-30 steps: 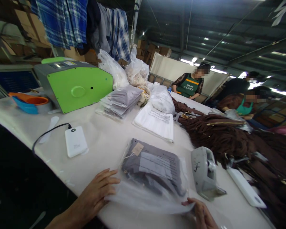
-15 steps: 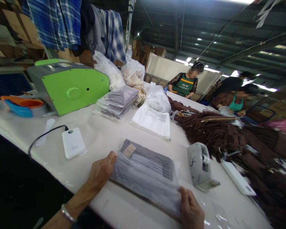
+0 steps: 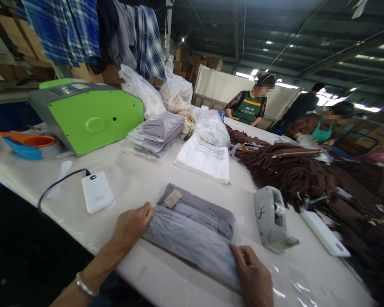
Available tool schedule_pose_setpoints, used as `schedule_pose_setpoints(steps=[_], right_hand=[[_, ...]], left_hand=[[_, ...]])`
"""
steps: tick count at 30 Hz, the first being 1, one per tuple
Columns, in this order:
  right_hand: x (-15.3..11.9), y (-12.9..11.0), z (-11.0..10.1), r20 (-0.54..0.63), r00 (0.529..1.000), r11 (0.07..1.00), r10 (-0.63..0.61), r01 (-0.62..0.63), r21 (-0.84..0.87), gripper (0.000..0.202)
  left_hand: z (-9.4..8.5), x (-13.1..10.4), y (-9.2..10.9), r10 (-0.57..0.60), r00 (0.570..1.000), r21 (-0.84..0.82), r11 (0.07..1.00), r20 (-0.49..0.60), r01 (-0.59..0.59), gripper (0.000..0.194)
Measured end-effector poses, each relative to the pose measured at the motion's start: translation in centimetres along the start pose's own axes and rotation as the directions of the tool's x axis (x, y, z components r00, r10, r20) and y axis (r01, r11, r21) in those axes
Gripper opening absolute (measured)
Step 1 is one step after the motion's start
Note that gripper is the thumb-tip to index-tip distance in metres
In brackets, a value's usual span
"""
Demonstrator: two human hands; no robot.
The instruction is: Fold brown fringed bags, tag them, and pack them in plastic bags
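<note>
A folded grey garment in a clear plastic bag (image 3: 192, 230) lies on the table right in front of me, a beige tag showing near its far left corner. My left hand (image 3: 132, 224) pinches the bag's left edge, fingers closed. At the right edge, my right hand (image 3: 252, 273) grips the plastic between thumb and fingers. A cloudy layer of the bag covers the near part of the garment, while the far strip with printed text shows more clearly. Just right of the bag stands a grey tape dispenser (image 3: 272, 217).
A white power bank (image 3: 97, 192) with a black cable lies at left, before a green machine (image 3: 96, 121). Bagged grey garments (image 3: 160, 132) and white printed bags (image 3: 205, 160) sit farther back. Brown garments (image 3: 294, 170) are heaped at right. Co-workers (image 3: 248, 106) stand beyond.
My right hand has slid slightly left and up along the bag's edge. My left hand stays on the left edge. The plastic over the garment lies flatter.
</note>
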State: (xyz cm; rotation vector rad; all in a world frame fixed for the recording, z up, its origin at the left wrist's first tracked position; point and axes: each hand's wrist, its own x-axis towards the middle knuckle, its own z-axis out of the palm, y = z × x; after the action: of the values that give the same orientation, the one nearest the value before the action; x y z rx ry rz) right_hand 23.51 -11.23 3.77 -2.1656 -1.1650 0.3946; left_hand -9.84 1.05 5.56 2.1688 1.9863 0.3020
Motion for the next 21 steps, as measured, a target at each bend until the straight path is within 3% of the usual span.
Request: schedule_pose_setpoints(steps=[3,6,8,9,11,12,14,16,19,21], right_hand=[[0.1,0.6,0.5,-0.026,0.999,0.997,-0.04,0.038,-0.07,0.046],[0.3,1.4,0.7,-0.034,0.997,0.992,-0.073,0.069,-0.108,0.046],[0.5,1.8,0.7,0.02,0.998,0.987,-0.066,0.068,-0.143,0.045],[0.6,2.0,0.7,0.051,0.997,0.985,-0.058,0.066,-0.159,0.044],[0.9,2.2,0.8,0.088,0.995,0.984,-0.05,0.064,-0.168,0.044],[1.0,2.3,0.8,0.096,0.994,0.984,-0.052,0.067,-0.164,0.043],[1.1,2.6,0.9,0.098,0.994,0.985,-0.056,0.071,-0.155,0.042],[1.1,3.4,0.3,0.104,0.994,0.984,-0.043,0.061,-0.169,0.042],[1.1,4.9,-2.3,0.022,1.0,0.985,-0.003,0.007,-0.171,0.046],[1.5,5.4,-5.3,-0.138,0.989,0.991,0.051,-0.067,-0.114,0.049]], left_hand=[[-0.7,0.2,-0.4,-0.027,1.0,0.113,0.993,0.006,0.027,0.02],[-1.2,-1.1,0.2,0.066,0.966,0.035,0.998,-0.249,-0.059,0.018],[-0.9,-2.8,1.9,0.262,0.878,-0.006,0.957,-0.401,-0.289,0.022],[-0.5,-3.7,3.1,0.409,0.816,-0.009,0.892,-0.409,-0.451,0.024],[1.0,-5.2,5.7,0.663,0.694,-0.02,0.719,-0.281,-0.695,0.025],[2.0,-5.7,6.8,0.731,0.655,-0.005,0.666,-0.191,-0.746,0.041],[4.0,-6.1,8.4,0.736,0.67,0.036,0.675,-0.099,-0.737,0.076],[5.7,-6.0,8.8,0.71,0.702,0.073,0.704,-0.055,-0.706,0.097],[7.0,-5.7,8.2,0.721,0.686,0.13,0.692,-0.093,-0.71,0.102],[7.2,-5.5,7.8,0.737,0.653,0.18,0.675,-0.173,-0.715,0.099]])
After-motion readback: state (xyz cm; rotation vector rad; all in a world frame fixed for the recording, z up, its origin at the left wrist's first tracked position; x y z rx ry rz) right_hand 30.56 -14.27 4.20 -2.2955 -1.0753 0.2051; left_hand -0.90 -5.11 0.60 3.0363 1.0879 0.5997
